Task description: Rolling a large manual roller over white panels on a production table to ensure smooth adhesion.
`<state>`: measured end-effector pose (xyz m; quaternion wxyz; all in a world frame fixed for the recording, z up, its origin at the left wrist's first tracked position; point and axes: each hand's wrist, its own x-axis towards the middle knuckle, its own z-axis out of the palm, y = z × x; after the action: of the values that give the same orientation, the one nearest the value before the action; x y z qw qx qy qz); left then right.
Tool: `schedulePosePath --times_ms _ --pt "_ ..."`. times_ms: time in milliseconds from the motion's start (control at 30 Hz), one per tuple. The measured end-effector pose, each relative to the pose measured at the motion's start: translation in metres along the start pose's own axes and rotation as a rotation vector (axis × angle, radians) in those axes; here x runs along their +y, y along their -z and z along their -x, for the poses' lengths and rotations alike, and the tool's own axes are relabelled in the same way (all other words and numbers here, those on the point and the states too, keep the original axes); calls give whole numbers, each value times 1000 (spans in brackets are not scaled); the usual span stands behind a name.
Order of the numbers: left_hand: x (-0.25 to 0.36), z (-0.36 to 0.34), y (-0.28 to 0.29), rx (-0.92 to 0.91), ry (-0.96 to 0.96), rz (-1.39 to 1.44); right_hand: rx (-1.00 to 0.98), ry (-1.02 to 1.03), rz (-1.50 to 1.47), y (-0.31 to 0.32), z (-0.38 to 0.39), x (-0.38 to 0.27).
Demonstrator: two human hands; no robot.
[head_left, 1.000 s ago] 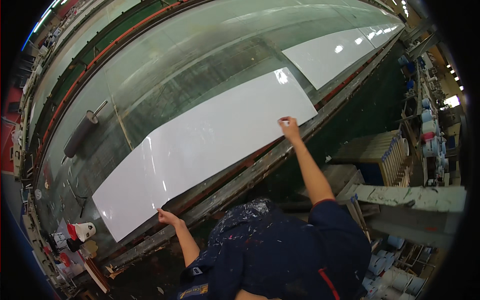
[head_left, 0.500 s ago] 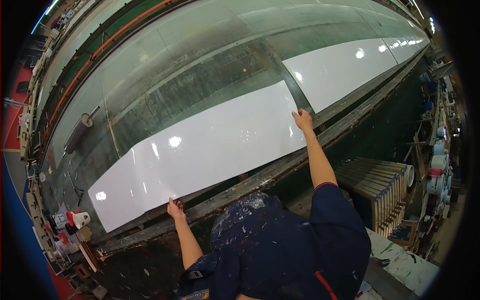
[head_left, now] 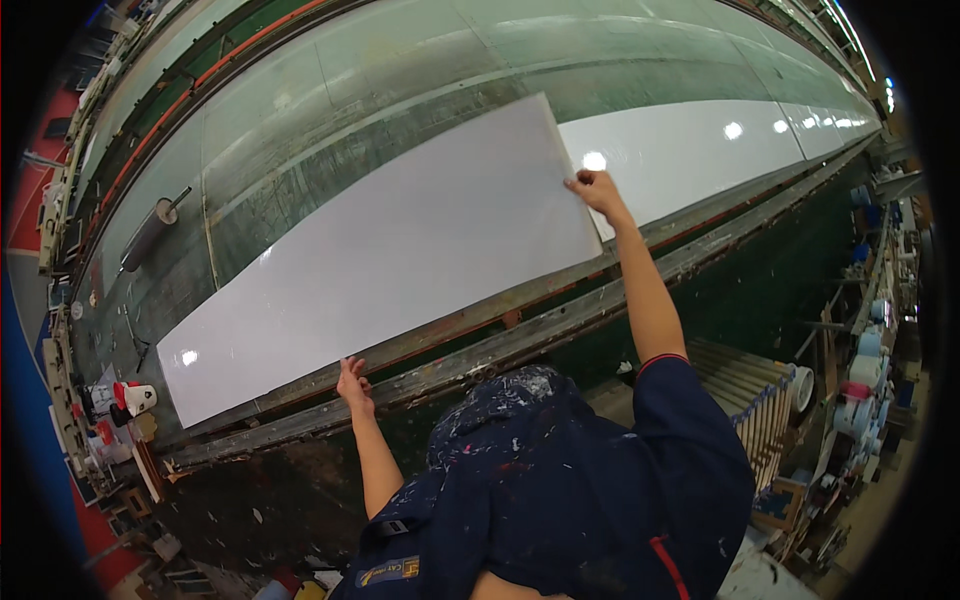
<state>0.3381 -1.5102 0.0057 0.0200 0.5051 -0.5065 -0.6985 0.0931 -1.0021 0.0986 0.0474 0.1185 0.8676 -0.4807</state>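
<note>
A large glossy white sheet [head_left: 380,230] lies along the green table, its left part flat and its right end raised. My right hand [head_left: 598,195] pinches the right edge of this sheet, thumb and fingers closed on it. The raised end covers part of the left end of a second white sheet [head_left: 690,150]. My left hand [head_left: 355,385] is at the sheet's near edge, fingertips at or just below it and fingers loosely apart; whether they touch it is hard to tell.
The long green table [head_left: 260,210] has a wooden rail [head_left: 470,350] along its near side. A grey roller [head_left: 150,235] lies at the left. A red and white container [head_left: 135,397] stands at the left end. Slatted wooden frames [head_left: 755,400] stand at my right, beside several rolls [head_left: 855,415].
The white sheet's right end has risen and shifted up with my right hand, now overlapping the second sheet. My left hand's fingers have loosened at the near edge.
</note>
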Motion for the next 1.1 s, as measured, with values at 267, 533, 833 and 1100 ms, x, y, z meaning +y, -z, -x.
schedulePosePath --times_ms 267,533,833,1100 --pt "-35 44 -75 -58 107 -173 -159 -151 364 -50 -39 82" --pt "-69 80 -121 -57 70 -258 -82 -226 334 -39 -36 72" --pt "-100 99 -125 -34 -120 -581 -62 -167 202 -23 -27 40" --pt "-105 101 -123 -66 -182 -579 -42 -146 442 -48 -36 68"
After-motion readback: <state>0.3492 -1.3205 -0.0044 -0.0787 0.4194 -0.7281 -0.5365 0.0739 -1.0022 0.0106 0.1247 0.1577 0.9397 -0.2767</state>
